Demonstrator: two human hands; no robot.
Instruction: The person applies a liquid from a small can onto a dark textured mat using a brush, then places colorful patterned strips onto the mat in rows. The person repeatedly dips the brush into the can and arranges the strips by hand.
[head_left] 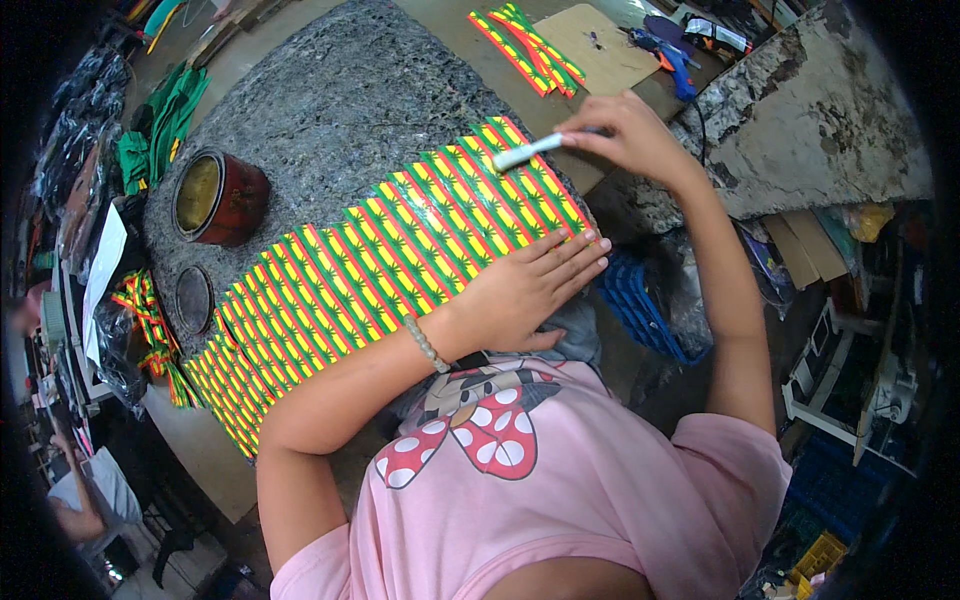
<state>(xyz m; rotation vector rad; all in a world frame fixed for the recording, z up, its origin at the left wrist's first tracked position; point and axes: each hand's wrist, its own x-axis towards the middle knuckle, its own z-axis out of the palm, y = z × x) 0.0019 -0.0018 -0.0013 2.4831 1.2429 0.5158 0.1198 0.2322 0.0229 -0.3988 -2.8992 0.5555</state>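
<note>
Pink, soft-looking cloth of the person's shirt (600,510) lies nearest to the camera, and its front carries a printed red bow with white round dots. Beyond it is the worktop (330,110), covered with a grey, rough material similar to pressed felt. Along its near edge, from the near left corner to the right edge, lie many narrow strips (370,265) side by side, forming one long band. They are flat and slightly shiny, striped in green, yellow and red with dark leaf shapes, and their far ends make a stepped, saw-like line.

The left hand (540,280) is laid flat, palm down, with its fingers stretched over the right end of the band; round beads of a pale bracelet (427,345) circle the wrist. The right hand (628,140) grips a slim, pale brush (527,153) between thumb and fingers, and its tip is over the far right part of the strips; whether it touches them is perhaps too small to judge.

Near the left edge of the worktop stands a round, reddish-brown metal tin (235,205), yellowish inside. A dark, circular lid (194,298) lies just beside it, toward the near left corner.
</note>
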